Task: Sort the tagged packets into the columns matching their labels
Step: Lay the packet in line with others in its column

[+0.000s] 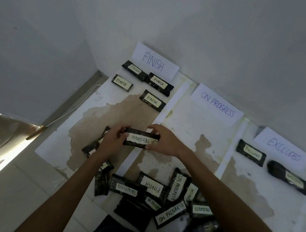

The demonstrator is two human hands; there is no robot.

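Both hands hold one dark packet tagged ON PROGRESS (141, 140) above the floor, its tag upside down to me. My left hand (114, 140) pinches its left end and my right hand (164, 142) grips its right end. Paper signs on the wall mark the columns: FINISH (153, 62), ON PROGRESS (217, 104) and EXCLUDED (284, 149). Several FINISH packets (152, 99) lie under the first sign. Two EXCLUDED packets (251, 152) lie under the third. No packet lies in the ON PROGRESS column. A pile of unsorted packets (160, 195) sits near me.
White paper strips (228, 154) divide the worn, stained floor into columns. More dark packets (93, 146) lie under my left forearm. A wall corner and skirting (76, 100) run along the left, with a bright lit gap at the far left.
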